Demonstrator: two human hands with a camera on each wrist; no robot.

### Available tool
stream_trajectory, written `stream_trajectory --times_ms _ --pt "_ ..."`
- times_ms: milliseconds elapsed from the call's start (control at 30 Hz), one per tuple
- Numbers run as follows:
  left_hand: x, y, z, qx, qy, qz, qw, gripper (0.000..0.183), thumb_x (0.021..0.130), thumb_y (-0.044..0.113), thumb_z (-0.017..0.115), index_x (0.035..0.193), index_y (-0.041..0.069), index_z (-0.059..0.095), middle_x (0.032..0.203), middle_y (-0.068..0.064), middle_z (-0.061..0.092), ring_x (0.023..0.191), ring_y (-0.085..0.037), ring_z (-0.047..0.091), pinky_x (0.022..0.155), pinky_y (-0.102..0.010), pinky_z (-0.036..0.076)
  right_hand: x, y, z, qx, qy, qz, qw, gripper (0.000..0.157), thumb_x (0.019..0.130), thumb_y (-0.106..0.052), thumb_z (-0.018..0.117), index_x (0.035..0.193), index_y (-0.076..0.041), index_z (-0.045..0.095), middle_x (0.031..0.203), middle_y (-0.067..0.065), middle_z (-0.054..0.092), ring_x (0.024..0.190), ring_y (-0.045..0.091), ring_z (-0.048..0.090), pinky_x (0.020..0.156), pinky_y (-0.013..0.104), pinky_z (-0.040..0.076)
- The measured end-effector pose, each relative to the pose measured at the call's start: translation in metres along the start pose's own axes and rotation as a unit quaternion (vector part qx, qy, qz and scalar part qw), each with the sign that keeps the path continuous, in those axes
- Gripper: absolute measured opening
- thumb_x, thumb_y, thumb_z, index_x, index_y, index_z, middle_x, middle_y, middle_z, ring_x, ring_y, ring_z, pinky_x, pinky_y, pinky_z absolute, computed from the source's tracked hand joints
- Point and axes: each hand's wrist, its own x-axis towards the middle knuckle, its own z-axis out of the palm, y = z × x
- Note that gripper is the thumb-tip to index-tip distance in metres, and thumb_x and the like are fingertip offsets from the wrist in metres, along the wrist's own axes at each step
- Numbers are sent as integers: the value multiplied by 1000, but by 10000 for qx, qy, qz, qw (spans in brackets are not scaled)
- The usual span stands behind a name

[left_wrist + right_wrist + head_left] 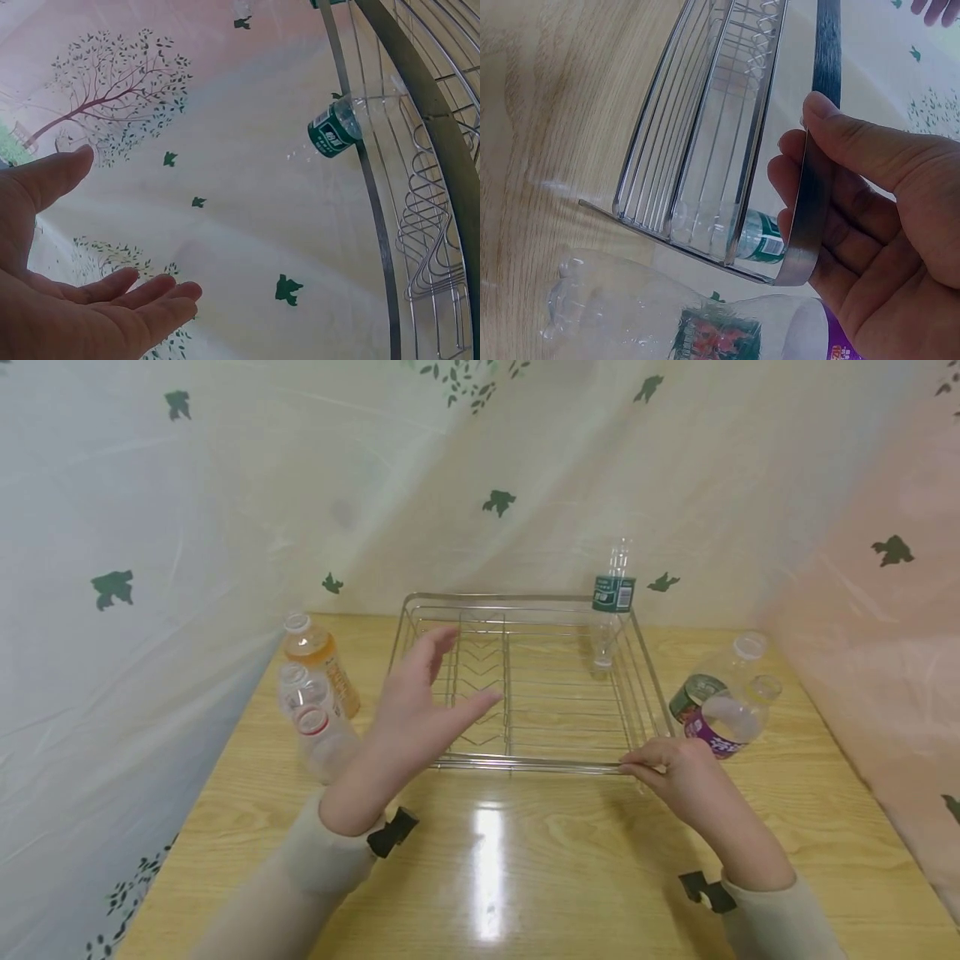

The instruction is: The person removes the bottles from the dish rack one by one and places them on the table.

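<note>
A metal wire rack point(525, 766) lies on the wooden table, with zigzag wires in its left part. My right hand point(678, 768) pinches its front rim near the right corner; the right wrist view shows thumb and fingers on either side of the flat rim point(804, 225). Over the rack's front left side is my left hand point(405, 718), thumb spread from the fingers and holding nothing. A clear plastic bottle with a green label point(613, 595) stands slightly tilted at the rack's back right corner. The left wrist view also shows this bottle point(330, 135).
Left of the rack stand an orange-tinted bottle point(322, 656) and two clear bottles, one with a red neck ring point(322, 735). Right of it are a green-labelled bottle point(697, 693) and a purple-labelled bottle point(716, 735). A patterned curtain point(480, 460) hangs behind the table.
</note>
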Motion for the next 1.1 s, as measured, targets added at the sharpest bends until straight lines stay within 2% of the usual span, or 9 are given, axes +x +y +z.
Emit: stream_trajectory --times_ms 200,367,567,933,1100 --pt "16 -2 15 15 -144 42 9999 77 87 32 84 148 8 44 147 0 50 136 -18 45 113 -30 37 -2 0 0 -20 1 49 10000 13 76 -3 87 84 -12 81 79 -3 74 68 15 69 57 32 59" --pt "34 2 24 -7 -273 -206 9994 74 87 33 83 148 12 46 148 0 50 136 -19 45 112 -29 37 -3 2 0 -40 45 -36 10000 15 75 -2 88 84 -12 81 79 -4 73 68 14 69 57 33 59" --pt "53 5 36 -9 -459 -321 9984 74 88 32 82 148 12 45 150 -1 48 137 -21 44 111 -34 39 -2 4 0 -146 136 -194 9996 16 73 0 88 84 -10 81 79 -3 74 68 15 69 57 33 60" --pt "91 -2 61 -404 -344 -843 9950 72 87 33 83 146 11 49 142 -2 54 128 -19 51 100 -32 49 2 4 2 -150 155 -268 9994 15 74 -1 89 82 -11 81 78 -2 74 67 15 69 56 34 59" --pt "109 -5 75 -463 -509 -1020 9924 75 88 32 82 149 8 45 145 -5 52 128 -21 50 100 -34 50 1 4 2 -143 141 -216 9996 16 74 -1 89 82 -11 81 78 -2 74 67 14 69 56 34 59"
